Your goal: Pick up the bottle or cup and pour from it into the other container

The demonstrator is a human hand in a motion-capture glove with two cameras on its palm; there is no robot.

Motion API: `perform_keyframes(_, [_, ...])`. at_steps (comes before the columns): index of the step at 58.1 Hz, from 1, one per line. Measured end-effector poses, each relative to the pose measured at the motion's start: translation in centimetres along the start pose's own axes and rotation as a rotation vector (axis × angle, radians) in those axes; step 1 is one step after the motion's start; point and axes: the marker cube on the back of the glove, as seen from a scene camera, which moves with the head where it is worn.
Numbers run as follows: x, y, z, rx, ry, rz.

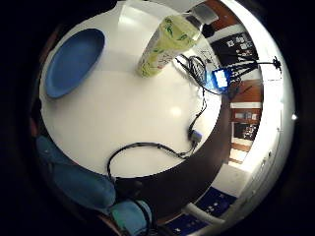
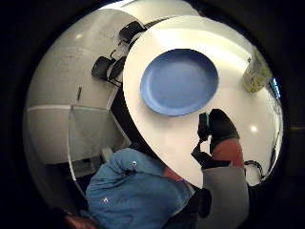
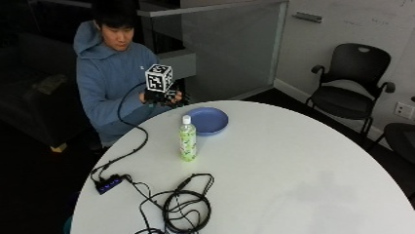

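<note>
A clear bottle [image 3: 187,139] with a green label and a white cap stands upright on the round white table [image 3: 292,161], apart from everything else. It also shows in the palm views as the bottle [image 1: 167,42] and the bottle [image 2: 257,71]. Behind it, near the table's far edge, lies a blue plate [image 3: 207,120], seen closer as the plate [image 2: 178,81] and the plate [image 1: 74,59]. My gloved right hand [image 3: 162,96] hovers in the air above the table's edge, just beyond the plate, and holds nothing. Its black thumb [image 2: 223,128] shows over the table.
A coil of black cable [image 3: 185,204] lies on the near part of the table, joined to a small hub [image 3: 107,184] with blue lights at the left edge. Black chairs [image 3: 350,92] stand at the right by the wall.
</note>
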Motion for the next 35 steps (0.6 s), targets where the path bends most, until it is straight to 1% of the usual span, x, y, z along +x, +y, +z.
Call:
perform_keyframes(20, [1.1,1.3,-0.3,0.027,0.006,0.013])
perform_keyframes(35, [3.6,3.4,-1.5,0.118,0.041,0.043])
